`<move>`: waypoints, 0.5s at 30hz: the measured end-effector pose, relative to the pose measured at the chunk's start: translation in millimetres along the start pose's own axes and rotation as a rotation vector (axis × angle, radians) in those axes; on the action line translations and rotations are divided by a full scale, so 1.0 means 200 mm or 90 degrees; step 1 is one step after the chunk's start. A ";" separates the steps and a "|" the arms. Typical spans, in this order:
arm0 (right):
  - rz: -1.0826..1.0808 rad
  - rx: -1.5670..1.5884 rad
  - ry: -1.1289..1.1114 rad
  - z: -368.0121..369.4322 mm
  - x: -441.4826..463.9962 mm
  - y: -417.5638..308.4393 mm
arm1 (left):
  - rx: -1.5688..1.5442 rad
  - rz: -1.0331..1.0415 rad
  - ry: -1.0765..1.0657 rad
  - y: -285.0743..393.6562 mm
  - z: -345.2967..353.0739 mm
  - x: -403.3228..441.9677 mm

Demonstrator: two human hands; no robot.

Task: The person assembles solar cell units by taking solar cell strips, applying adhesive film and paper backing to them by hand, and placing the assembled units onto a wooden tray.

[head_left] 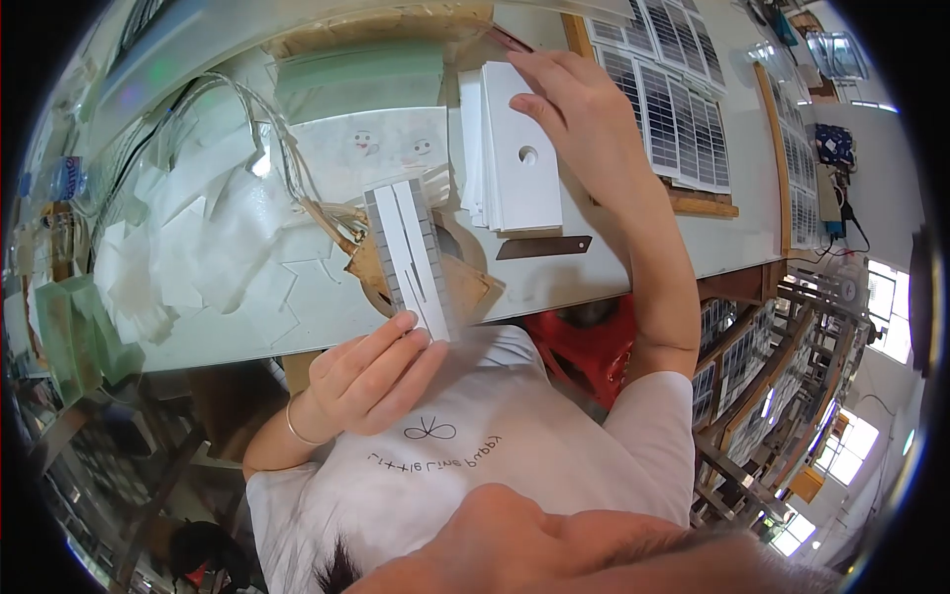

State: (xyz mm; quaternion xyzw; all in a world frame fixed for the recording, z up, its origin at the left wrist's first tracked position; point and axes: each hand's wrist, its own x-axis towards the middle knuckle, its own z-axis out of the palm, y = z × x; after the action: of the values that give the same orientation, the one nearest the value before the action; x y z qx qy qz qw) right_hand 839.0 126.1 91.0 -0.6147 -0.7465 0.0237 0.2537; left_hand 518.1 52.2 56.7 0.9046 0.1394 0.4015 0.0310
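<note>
My left hand (371, 376) is closed on the lower end of a narrow panel strip (408, 259), its thumb and fingers pinching it. The strip has a white middle with thin dark slits and grey segmented bands along both long edges. It is held tilted above the table. My right hand (584, 119) reaches over the upper part of a stack of white cards (510, 148), thumb and forefinger apart. The top card has a round hole. A reddish stick-like thing (510, 40) lies just beyond those fingertips. Below the stack lies a dark cutter blade (544, 247).
Behind the strip are a tape roll (460, 247) and bundled wires (282, 148). Translucent sheets (188, 228) cover the left of the table; greenish glass (361, 79) stands at the back. Framed solar cells (668, 109) lie to the right. A red stool (584, 346) is under the table edge.
</note>
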 end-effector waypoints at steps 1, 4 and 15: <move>-0.046 -0.055 0.050 0.03 -0.02 0.01 | 0.003 0.000 -0.001 0.00 0.00 0.00; -0.109 -0.160 0.114 0.05 -0.03 -0.01 | 0.002 -0.003 -0.012 0.00 0.00 0.00; -0.065 0.012 -0.139 -0.19 -0.08 -0.16 | 0.005 -0.003 -0.027 0.01 -0.01 0.01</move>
State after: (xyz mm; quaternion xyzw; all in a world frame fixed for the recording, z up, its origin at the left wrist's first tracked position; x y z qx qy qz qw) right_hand 828.0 92.4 128.7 -0.5675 -0.7996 0.0846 0.1775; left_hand 517.6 51.5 59.3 0.9128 0.1426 0.3815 0.0312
